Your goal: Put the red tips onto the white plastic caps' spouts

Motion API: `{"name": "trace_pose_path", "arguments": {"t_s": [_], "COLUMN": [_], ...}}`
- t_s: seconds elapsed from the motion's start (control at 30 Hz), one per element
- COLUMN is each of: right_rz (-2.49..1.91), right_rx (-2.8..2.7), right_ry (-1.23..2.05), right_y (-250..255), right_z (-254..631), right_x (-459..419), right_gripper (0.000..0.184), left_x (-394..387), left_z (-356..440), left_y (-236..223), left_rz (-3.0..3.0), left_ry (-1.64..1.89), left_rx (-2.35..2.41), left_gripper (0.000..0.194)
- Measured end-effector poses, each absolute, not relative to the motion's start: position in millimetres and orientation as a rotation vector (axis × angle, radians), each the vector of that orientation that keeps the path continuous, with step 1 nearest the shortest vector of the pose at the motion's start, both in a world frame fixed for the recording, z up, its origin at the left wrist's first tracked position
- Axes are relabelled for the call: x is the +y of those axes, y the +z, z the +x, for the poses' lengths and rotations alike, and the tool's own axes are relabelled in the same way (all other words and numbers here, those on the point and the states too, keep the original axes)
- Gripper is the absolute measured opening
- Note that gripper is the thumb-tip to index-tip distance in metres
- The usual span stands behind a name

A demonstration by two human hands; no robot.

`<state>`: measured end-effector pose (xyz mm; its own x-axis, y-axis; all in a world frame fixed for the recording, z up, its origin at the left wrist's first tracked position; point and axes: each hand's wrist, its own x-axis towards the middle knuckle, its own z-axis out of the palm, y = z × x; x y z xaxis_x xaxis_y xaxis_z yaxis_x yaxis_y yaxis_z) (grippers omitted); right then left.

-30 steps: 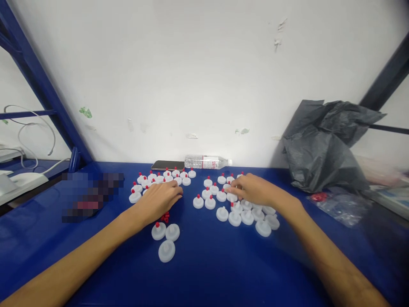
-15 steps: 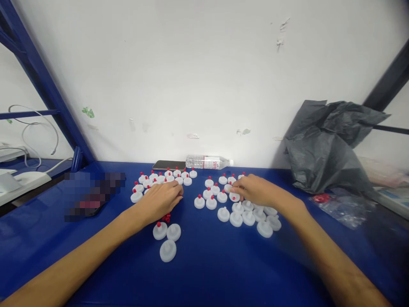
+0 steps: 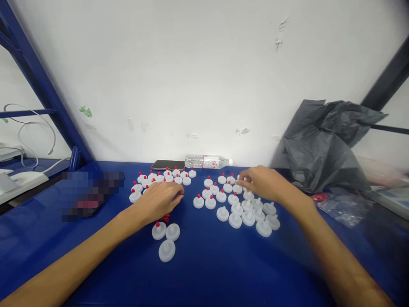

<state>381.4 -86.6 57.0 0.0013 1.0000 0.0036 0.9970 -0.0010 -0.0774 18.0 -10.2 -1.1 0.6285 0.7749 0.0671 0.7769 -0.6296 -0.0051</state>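
My left hand [image 3: 161, 198] is closed, fingers curled down and thumb against them; whatever they hold is hidden. Just below it lies a small pile of red tip caps [image 3: 165, 218], partly covered by the hand. My right hand [image 3: 262, 183] pinches at the top of a white round spouted lid [image 3: 237, 189], its fingertips hiding the spout. Close by stands a lid with a red tip [image 3: 233, 199]. Several bare lids [image 3: 248, 218] lie below the right hand. Three more lids [image 3: 167, 250] sit nearer me, one of them red-tipped.
Several red-tipped lids [image 3: 186, 181] stand behind my left hand, others [image 3: 198, 202] in the middle. A phone [image 3: 168, 164] and a plastic bottle [image 3: 209, 161] lie along the wall. At right are a grey plastic bag [image 3: 322, 149] and a clear bag [image 3: 345, 209].
My right hand has moved away from one lid, up and right to another. The lid it left, tilted before, now stands upright with a red tip. My left hand has barely moved.
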Motion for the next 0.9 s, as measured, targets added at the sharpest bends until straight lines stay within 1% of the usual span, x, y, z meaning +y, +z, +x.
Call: {"name": "trace_pose_path", "arguments": {"t_s": [0.07, 0.1, 0.2, 0.23, 0.3, 0.4, 0.47, 0.57, 0.7, 0.83, 0.9], "right_rz": [-2.231, -2.248, -2.245, -2.227, -2.175, -2.063, -1.966, -1.807, -1.617, -1.386, -1.312], "right_rx": [-2.127, -2.113, -2.12, -2.128, -2.14, -2.139, -2.126, -2.109, -2.114, -2.155, -2.182], "right_ry": [0.06, 0.08, 0.228, 0.279, 0.342, 0.309, 0.231, 0.122, 0.089, 0.069, 0.008], "right_y": [60, 60, 55, 53, 48, 47, 49, 51, 47, 36, 28], "right_z": [392, 396, 407, 409, 411, 412, 409, 401, 382, 357, 345], "right_x": [-87, -88, -87, -86, -85, -84, -85, -86, -86, -86, -87], "right_gripper": [0.027, 0.023, 0.004, 0.004, 0.014, 0.022, 0.02, 0.013, 0.011, 0.007, 0.009], "left_x": [-9, -7, -2, 1, 5, 9, 11, 11, 9, 4, 1], "left_z": [16, 15, 10, 8, 5, 2, 1, 1, 2, 6, 9], "left_y": [-4, -6, -16, -19, -25, -30, -31, -31, -30, -29, -29], "left_rz": [-2.832, -2.842, -2.842, -2.84, -2.842, -2.862, -2.873, -2.867, -2.827, -2.809, -2.81], "left_ry": [-0.162, -0.209, -0.326, -0.349, -0.387, -0.447, -0.499, -0.584, -0.727, -0.981, -1.166], "left_rx": [-1.284, -1.246, -1.134, -1.104, -1.05, -0.971, -0.932, -0.902, -0.873, -0.785, -0.727], "left_gripper": [0.027, 0.027, 0.031, 0.032, 0.032, 0.028, 0.025, 0.025, 0.024, 0.024, 0.025]}}
